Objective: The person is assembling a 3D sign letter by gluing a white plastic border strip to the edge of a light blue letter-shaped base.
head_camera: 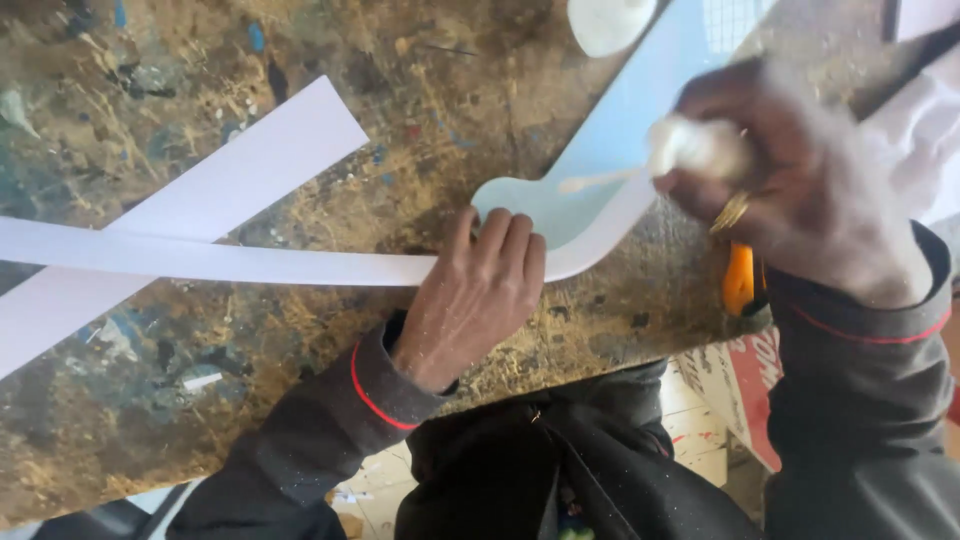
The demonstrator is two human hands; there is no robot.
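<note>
My left hand (478, 298) presses flat, fingers together, on a long white strip (200, 262) where it curves round the rounded end of a pale blue panel (620, 130). My right hand (790, 185), blurred with motion, grips a small white wad (695, 145) above that panel's edge; a thin pale streak runs from the wad toward the panel's end. A gold ring shows on one right finger. A second white strip (240, 165) lies diagonally across the first at the left.
The worn, paint-stained wooden table (300, 400) ends at a near edge by my lap. An orange object (738, 280) sits under my right wrist. A white round object (608, 22) lies at the top edge, white sheets at the far right.
</note>
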